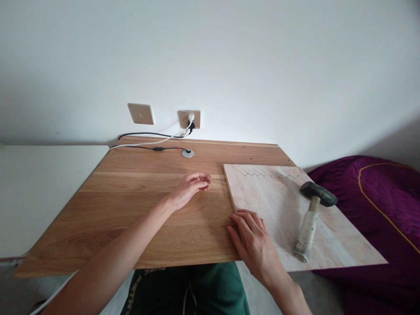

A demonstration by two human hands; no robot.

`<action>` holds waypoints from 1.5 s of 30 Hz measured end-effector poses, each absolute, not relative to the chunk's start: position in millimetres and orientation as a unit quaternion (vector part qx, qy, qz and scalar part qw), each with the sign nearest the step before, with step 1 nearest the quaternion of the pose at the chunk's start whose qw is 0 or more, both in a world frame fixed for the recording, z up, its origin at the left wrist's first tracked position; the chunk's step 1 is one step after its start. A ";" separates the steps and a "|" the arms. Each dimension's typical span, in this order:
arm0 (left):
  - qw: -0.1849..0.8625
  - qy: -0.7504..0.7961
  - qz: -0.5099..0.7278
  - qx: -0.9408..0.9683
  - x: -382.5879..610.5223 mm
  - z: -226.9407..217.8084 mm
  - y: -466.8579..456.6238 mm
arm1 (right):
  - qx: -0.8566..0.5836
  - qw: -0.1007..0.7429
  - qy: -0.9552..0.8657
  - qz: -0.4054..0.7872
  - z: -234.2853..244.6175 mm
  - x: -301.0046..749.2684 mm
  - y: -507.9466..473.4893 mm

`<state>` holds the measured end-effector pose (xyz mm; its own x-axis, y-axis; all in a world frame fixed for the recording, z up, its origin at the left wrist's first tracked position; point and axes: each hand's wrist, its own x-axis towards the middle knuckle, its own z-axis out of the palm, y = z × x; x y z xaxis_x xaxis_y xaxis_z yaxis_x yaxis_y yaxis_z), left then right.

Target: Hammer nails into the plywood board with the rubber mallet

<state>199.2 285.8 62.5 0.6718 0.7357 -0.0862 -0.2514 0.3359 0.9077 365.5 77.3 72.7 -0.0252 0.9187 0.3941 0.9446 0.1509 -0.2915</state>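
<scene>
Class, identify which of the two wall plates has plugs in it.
The right-hand plate: a white plug and a black plug sit in it, while the left-hand plate has nothing plugged in.

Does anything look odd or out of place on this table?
A dark zigzag line near the far edge of the pale board looks odd against its plainer surface; whether drawn or damage, I can't tell.
</scene>
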 end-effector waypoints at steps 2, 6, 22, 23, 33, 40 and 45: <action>0.772 0.258 0.317 0.487 198.7 62.4 286.2 | -0.643 0.273 -0.715 -0.024 75.4 365.2 75.5; 0.759 0.268 0.318 0.501 198.9 59.9 288.3 | -0.615 0.373 -0.692 -0.057 79.4 373.2 60.0; 0.843 0.223 0.273 0.407 227.9 67.4 314.6 | -0.955 0.226 -0.178 -0.073 77.5 535.5 -50.5; 0.839 0.226 0.275 0.412 234.5 68.3 318.5 | -0.957 0.233 -0.158 -0.066 77.5 535.1 -53.0; 0.805 0.241 0.267 0.472 285.9 70.7 347.0 | -0.947 0.317 -0.041 -0.012 84.6 533.0 -58.6; 0.793 0.244 0.274 0.487 292.2 67.1 350.5 | -0.919 0.393 -0.023 -0.019 80.3 530.8 -56.2; 0.769 0.256 0.273 0.518 291.7 65.1 356.8 | -0.902 0.431 -0.028 -0.010 77.5 535.7 -52.9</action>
<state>291.7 356.8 65.1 0.7205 0.6846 -0.1105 -0.1544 0.3138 0.9369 535.7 -52.9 77.5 0.9982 0.0420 0.0421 0.0592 -0.6265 -0.7771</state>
